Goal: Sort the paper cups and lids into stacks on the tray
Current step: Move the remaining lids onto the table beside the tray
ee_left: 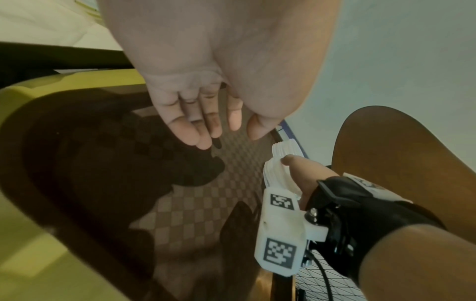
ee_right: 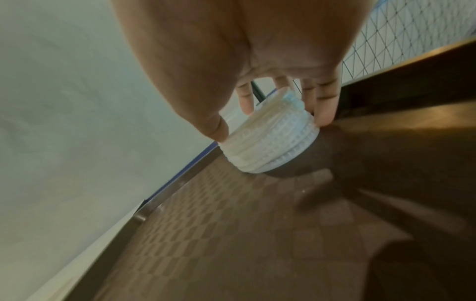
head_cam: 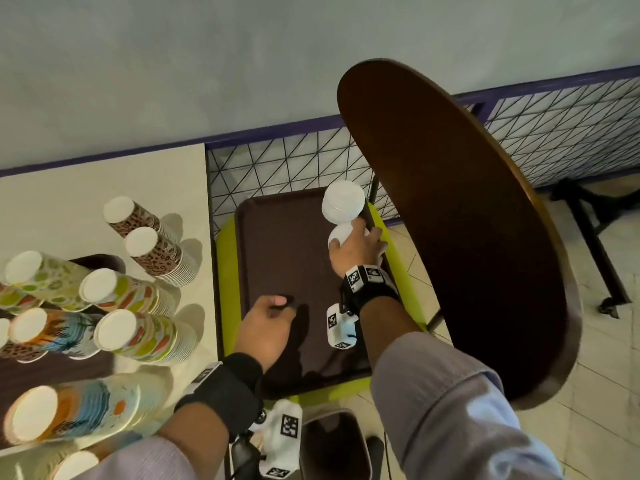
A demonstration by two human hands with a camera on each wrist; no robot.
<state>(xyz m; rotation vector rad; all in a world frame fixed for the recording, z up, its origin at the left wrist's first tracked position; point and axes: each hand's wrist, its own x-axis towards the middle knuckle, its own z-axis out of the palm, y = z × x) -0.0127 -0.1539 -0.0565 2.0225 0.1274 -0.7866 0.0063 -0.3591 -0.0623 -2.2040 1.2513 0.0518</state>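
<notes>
Lids (head_cam: 343, 201) sit in two white piles at the far corner of the brown tray (head_cam: 277, 244), the right hand (head_cam: 356, 249) pinching the near pile (ee_right: 270, 142), the left hand (head_cam: 266, 327) loose and empty, cups (head_cam: 138, 337) waiting on the table.

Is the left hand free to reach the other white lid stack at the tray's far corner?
Probably yes: the left hand holds nothing, and bare tray lies between it and the far lid stack.
</notes>
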